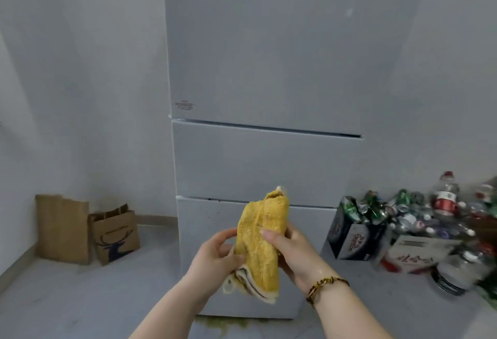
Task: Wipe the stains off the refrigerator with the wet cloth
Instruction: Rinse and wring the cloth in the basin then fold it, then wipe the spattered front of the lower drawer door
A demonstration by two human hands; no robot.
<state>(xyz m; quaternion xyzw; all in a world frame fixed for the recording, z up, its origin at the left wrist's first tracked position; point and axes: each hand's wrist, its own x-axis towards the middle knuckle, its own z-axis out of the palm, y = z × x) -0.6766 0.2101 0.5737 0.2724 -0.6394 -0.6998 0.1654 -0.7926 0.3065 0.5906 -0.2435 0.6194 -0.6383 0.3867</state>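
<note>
The white refrigerator [269, 69] stands just behind my hands. Between them I hold the folded yellow cloth [259, 242] upright: my right hand [293, 252] grips its middle, my left hand [215, 255] pinches its lower edge.

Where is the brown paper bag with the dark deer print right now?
The brown deer-print paper bag stands on the floor at lower left of the head view, right of a plain brown paper bag and left of the white refrigerator.

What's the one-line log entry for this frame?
phase: pre-wipe | left hand: holds yellow cloth | right hand: holds yellow cloth | yellow cloth: folded, held before refrigerator | wiping: not yet begun
</note>
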